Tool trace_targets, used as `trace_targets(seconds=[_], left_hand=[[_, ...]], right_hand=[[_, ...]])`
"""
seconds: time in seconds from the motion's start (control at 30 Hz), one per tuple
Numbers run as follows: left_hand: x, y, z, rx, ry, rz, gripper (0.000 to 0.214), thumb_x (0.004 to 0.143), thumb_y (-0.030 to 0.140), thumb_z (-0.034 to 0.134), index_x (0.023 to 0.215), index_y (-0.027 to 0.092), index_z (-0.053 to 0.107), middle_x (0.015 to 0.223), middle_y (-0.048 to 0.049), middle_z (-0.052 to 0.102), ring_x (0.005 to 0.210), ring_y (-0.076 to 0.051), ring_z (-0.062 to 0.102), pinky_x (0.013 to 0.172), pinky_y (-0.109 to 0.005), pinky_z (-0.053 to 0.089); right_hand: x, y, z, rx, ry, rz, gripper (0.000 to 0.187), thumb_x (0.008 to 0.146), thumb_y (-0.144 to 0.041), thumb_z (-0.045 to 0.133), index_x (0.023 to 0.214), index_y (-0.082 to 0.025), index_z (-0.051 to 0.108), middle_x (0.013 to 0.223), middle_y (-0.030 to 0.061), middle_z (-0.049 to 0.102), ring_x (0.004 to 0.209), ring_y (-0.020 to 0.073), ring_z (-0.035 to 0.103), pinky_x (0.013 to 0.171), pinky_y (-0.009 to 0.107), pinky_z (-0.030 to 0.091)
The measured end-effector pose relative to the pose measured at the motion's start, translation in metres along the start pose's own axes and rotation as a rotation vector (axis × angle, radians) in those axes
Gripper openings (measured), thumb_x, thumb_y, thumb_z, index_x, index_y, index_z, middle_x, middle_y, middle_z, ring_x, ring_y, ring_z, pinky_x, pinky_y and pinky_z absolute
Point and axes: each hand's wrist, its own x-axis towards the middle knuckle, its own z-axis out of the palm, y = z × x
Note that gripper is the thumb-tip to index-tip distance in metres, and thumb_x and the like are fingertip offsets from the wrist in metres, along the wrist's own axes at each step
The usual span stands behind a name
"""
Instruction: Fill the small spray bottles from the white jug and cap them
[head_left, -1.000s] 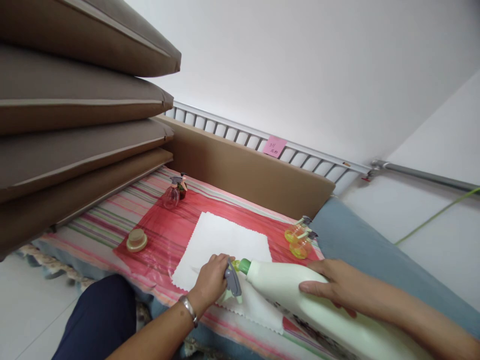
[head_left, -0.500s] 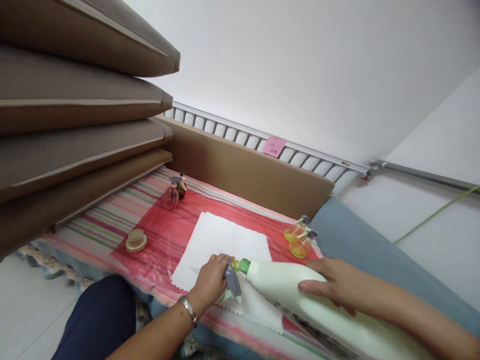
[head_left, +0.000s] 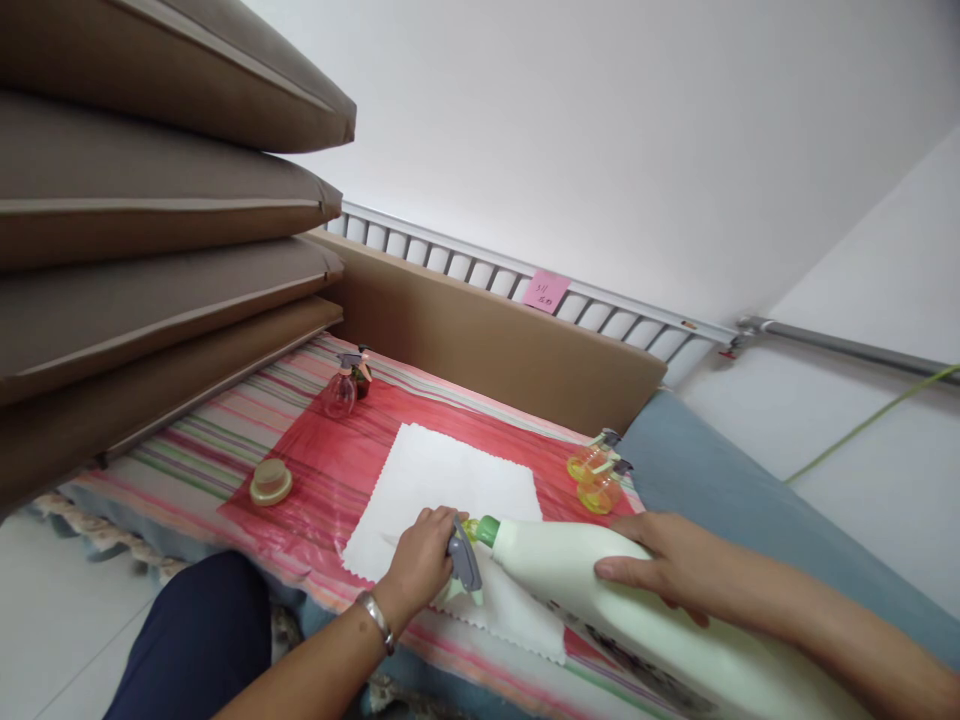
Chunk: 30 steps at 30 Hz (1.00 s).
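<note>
My left hand (head_left: 421,548), a silver bangle at its wrist, is closed around a trigger sprayer (head_left: 465,562) with a grey head and a pale green part below. Whether a bottle body is attached is hidden by the fingers. My right hand (head_left: 664,562) grips a large pale green bottle (head_left: 555,555), tilted with its neck to the left. Its green neck end (head_left: 487,530) is against a small yellow-green piece (head_left: 470,528) beside my left fingers. Under both lies a white sheet with scalloped edges (head_left: 450,465).
Small spray bottles with yellow bottoms (head_left: 600,490) stand at the right, a clear pinkish one (head_left: 340,396) at the back left. A pale round lidded container (head_left: 271,483) sits on red plastic (head_left: 315,500). Brown cushions (head_left: 165,300) are stacked at left; a radiator (head_left: 480,268) stands behind.
Almost nothing differs. The view has shifted very slightly, and both hands keep their hold with the big bottle's neck end in the same place.
</note>
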Motion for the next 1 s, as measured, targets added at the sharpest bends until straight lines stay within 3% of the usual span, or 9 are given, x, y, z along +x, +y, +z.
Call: trace_targets(seconds=[1.0], left_hand=[[0.0000,-0.0039,0.0004,-0.024,0.039,0.034,0.053,0.069,0.003,0.045,0.118,0.021,0.054,0.116,-0.0036,0.060,0.106,-0.020,0.050,0.094,-0.030,0.039]], right_hand=[[0.0017,0.0060,0.0010,0.006,0.003,-0.025,0.033,0.079,-0.045,0.050,0.083,-0.013,0.059,0.064,0.0011,0.050,0.048,0.0120,0.048,0.037,0.020,0.036]])
